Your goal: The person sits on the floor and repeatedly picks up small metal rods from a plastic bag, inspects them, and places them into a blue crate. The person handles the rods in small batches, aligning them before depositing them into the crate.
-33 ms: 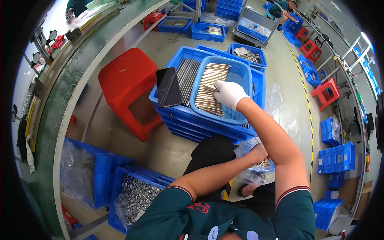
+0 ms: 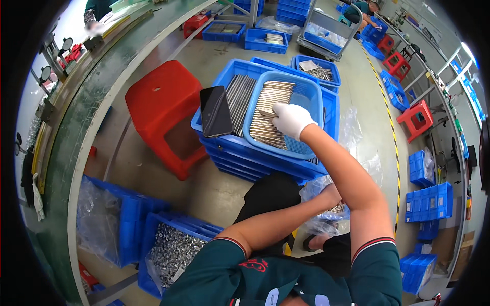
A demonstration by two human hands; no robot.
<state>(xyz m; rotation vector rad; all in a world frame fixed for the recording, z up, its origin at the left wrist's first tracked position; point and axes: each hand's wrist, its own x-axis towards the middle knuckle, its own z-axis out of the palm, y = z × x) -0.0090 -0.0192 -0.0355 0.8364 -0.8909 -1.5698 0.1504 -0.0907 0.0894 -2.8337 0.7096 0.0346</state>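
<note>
My right hand [image 2: 292,121], in a white glove, is over a light blue basket [image 2: 306,94] with its fingers closed on the end of a thin metal rod that lies askew. Beneath and beside it, a row of shiny metal rods [image 2: 275,94] fills the basket's left part. My left hand [image 2: 332,194] reaches across under my right forearm, low beside a plastic-lined container of metal pieces [image 2: 337,208]; its fingers are hidden. The basket rests on a stacked blue crate [image 2: 232,66] that also holds darker grey rods [image 2: 240,99]. A black phone [image 2: 216,112] lies on the crate's left side.
A red stool [image 2: 161,97] stands left of the crates. At lower left a blue bin holds small metal fittings [image 2: 173,250]. A green-topped bench [image 2: 66,168] runs along the left. Behind are a crate of rods [image 2: 319,69] and a trolley [image 2: 326,38]. Clear plastic sheeting [image 2: 352,132] lies at right.
</note>
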